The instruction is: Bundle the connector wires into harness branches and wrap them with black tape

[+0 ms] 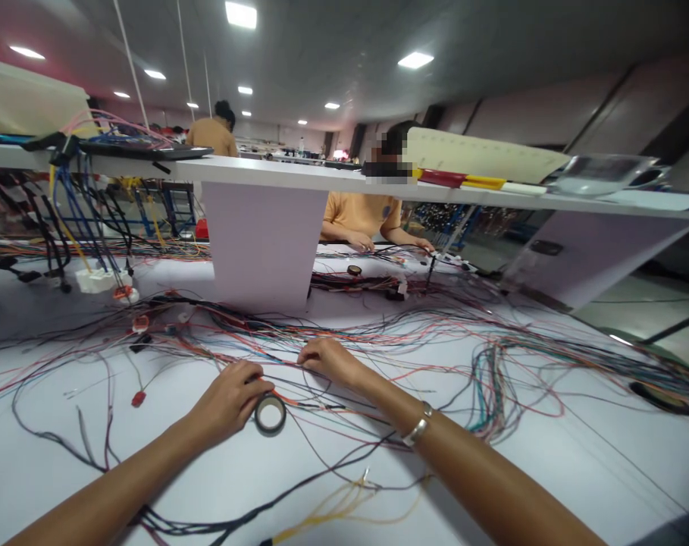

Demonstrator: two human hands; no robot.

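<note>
While your left hand (230,398) curls just beside the tape (270,433), probably keeping it within reach, your right hand (330,360) bends over wires (253,326) laid lengthwise across the counter (26,478), perhaps to steady them. I cannot tell whether either hand pinches any wires.

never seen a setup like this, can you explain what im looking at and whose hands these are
There's no machine here: one picture, from a camera on a person's head, looking forward and down at their own bare hands. The white table is strewn with loose wires in many colours, plus a small red connector. The left hand is at a roll of dark tape; whether it grips it is unclear. The right hand has its fingertips among the wires, perhaps pinching one. A co-worker in a yellow-orange top is across the table.
</note>
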